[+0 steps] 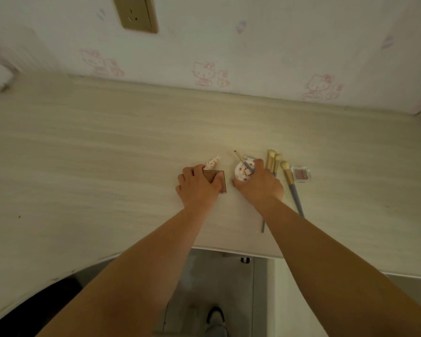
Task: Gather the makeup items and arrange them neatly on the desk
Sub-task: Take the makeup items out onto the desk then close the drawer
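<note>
Fingers of the left hand (197, 182) curl over a small brown compact (215, 179) at frame centre, pressing it flat on the desk (107, 154). Just right of it, the right hand (258, 182) cups a round white case (243, 173) and pinches a thin brush (244, 161) lying across its lid. Both forearms reach straight in from the bottom edge, wrists low. These pieces look light, rigid and smooth, so they should slide easily; gripping the edges seems safest. Three brushes (276, 161) and a clear pink palette (301, 174) lie farther right.
</note>
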### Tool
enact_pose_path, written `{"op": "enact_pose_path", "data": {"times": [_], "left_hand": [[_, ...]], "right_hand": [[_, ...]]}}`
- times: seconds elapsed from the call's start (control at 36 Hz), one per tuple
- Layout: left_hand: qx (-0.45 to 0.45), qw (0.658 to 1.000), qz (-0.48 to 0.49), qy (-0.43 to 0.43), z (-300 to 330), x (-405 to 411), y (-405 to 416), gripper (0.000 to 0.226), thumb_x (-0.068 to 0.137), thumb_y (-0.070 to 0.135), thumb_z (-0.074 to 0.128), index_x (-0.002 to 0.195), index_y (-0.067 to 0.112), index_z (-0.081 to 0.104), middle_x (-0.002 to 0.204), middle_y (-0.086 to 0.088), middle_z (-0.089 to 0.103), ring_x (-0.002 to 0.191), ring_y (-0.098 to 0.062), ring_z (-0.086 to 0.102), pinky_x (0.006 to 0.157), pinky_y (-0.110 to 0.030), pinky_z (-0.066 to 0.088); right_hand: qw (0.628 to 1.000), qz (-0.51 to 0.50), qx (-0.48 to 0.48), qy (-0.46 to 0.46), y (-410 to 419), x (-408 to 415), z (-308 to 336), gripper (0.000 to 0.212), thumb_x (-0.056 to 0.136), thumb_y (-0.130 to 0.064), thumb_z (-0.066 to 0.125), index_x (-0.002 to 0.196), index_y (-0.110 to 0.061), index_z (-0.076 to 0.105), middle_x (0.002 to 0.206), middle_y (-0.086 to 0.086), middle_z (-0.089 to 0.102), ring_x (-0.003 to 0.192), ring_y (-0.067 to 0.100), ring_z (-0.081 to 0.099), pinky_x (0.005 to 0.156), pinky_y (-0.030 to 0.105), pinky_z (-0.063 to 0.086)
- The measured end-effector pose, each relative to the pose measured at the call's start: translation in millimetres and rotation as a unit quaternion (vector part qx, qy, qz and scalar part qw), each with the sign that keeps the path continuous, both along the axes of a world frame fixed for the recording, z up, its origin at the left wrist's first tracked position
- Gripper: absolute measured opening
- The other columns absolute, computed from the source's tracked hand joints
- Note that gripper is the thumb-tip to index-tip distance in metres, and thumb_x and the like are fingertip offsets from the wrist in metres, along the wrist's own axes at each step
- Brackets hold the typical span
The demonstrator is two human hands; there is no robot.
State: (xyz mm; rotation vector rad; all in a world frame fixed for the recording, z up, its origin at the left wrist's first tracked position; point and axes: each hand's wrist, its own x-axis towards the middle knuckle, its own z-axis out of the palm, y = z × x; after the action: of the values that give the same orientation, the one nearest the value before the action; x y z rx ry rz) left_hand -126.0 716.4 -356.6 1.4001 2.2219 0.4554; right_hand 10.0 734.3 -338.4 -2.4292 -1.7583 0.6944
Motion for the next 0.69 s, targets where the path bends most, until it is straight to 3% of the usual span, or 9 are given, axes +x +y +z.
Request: {"op": "enact_pose_path", "data": {"times": [0.17,0.28,0.44,0.58,0.69], "left_hand": [[-0.021,0.999,0.042,-0.02,1,5,12,0.064,0.087,0.057,0.047,0.139,0.023,0.034,0.137,-0.005,0.033,0.125,-0.026,0.032,0.097,-0.04,0.03],[-0.006,0.996,0.069,-0.059,4,9,15,0.062,0.091,0.046,0.046,0.144,0.021,0.027,0.141,-0.008,0.03,0.126,-0.028,0.031,0.101,-0.04,0.029],[0.017,0.995,0.033,-0.088,6,7,12,0.056,0.09,0.031,0.05,0.142,0.017,0.033,0.139,-0.01,0.031,0.123,-0.029,0.034,0.101,-0.035,0.031],[0.019,0.995,-0.001,-0.102,7,9,13,0.062,0.086,0.038,0.059,0.139,0.016,0.036,0.135,-0.008,0.034,0.122,-0.026,0.038,0.102,-0.032,0.032],[0.011,0.995,-0.015,-0.101,10,14,14,0.075,0.08,0.044,0.066,0.141,0.018,0.032,0.135,-0.01,0.033,0.122,-0.028,0.038,0.102,-0.033,0.033]], "right_hand": [[1.0,0.007,-0.02,-0.013,32,-1,12,0.071,0.075,-0.056,0.062,0.129,-0.02,0.034,0.115,0.009,0.055,0.105,0.03,0.057,0.068,0.031,0.042],[0.999,-0.008,0.017,-0.032,35,-3,13,0.068,0.071,-0.059,0.057,0.12,-0.016,0.041,0.109,0.007,0.056,0.1,0.029,0.056,0.065,0.032,0.036],[0.997,0.048,0.005,-0.057,13,-1,2,0.083,0.071,-0.075,0.046,0.126,-0.013,0.039,0.104,0.008,0.061,0.096,0.029,0.06,0.064,0.03,0.039],[0.998,-0.042,0.03,0.036,10,4,8,0.067,0.077,-0.059,0.059,0.121,-0.013,0.039,0.11,0.009,0.06,0.101,0.034,0.06,0.077,0.038,0.05],[0.989,-0.076,0.038,0.121,8,8,11,0.066,0.076,-0.05,0.068,0.121,-0.011,0.04,0.111,0.009,0.058,0.101,0.032,0.059,0.074,0.035,0.047]]}}
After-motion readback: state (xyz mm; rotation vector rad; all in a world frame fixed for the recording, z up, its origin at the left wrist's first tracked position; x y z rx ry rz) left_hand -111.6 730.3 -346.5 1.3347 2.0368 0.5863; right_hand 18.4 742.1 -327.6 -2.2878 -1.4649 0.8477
